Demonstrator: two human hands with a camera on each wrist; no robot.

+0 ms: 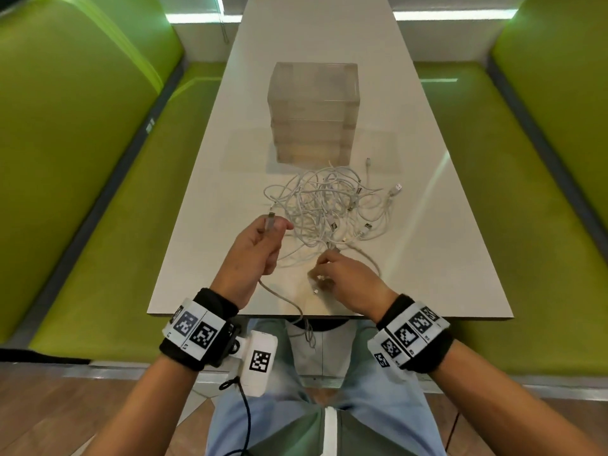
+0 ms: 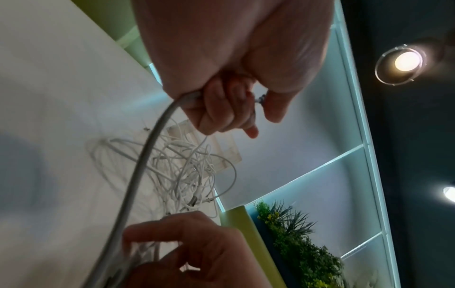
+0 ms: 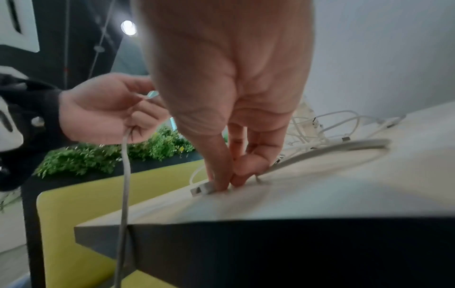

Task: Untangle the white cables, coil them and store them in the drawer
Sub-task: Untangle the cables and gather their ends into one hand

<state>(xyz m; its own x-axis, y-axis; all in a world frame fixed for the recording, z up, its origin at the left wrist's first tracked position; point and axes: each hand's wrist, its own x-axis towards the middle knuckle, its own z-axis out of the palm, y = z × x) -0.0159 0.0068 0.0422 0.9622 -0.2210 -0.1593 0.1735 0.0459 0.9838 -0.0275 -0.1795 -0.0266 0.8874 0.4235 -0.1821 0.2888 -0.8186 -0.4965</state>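
Head view: I'm at the untangling step.
Left hand (image 1: 260, 246): curled round one thin white cable (image 1: 283, 299) — plug above my fingers.
Right hand (image 1: 345, 278): fingertips (image 3: 221, 183) pinch a plug on the pale tabletop (image 1: 427, 258).
Tangle of white cables (image 1: 329, 209): just beyond my fingers.
Clear plastic drawer unit (image 1: 312, 110): farther, drawers closed.
Next: I'd draw the held cable free — gently.

Left hand (image 2: 231, 64) up top, fingers (image 2: 216, 109) curled round a white cable (image 2: 147, 155) that sweeps down past the lens, tangled white cables (image 2: 187, 167) heaped on the pale worktop (image 2: 49, 97), right hand (image 2: 197, 251) low, touching blurred strands
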